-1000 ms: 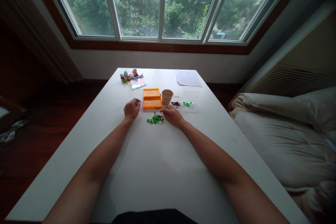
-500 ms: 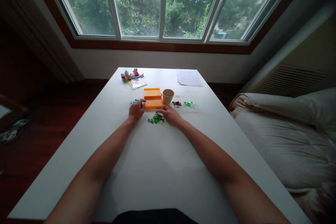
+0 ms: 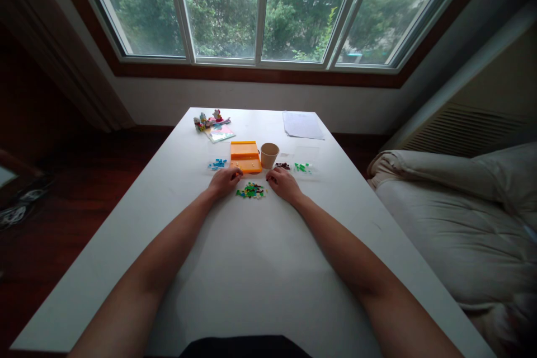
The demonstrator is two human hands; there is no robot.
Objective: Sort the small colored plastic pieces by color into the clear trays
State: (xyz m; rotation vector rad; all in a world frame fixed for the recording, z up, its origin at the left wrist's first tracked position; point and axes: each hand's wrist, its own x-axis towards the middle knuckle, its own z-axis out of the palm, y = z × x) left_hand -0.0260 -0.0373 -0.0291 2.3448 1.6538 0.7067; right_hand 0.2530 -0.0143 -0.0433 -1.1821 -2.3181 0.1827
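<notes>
A mixed pile of small toy bricks (image 3: 250,191), mostly green with some yellow, white and dark ones, lies on the table between my hands. My left hand (image 3: 225,180) rests left of the pile with its fingers curled together, just in front of an open orange box (image 3: 246,165); anything in its fingertips is too small to make out. To the pile's right, my right hand (image 3: 283,182) is closed in a pinch, with a small dark brick showing at its fingertips. A few pale bits lie inside the orange box.
Blue bricks (image 3: 217,164) lie left of the box in a clear tray. A paper cup (image 3: 269,155) stands right of it, then dark brown bricks (image 3: 283,166) and green bricks (image 3: 302,168). Small figures (image 3: 206,120) and papers (image 3: 302,125) lie at the table's far end.
My left hand has drawn back from the box's left edge toward me, uncovering the blue bricks. My right hand has moved right, away from the pile, its fingers now pinched.
</notes>
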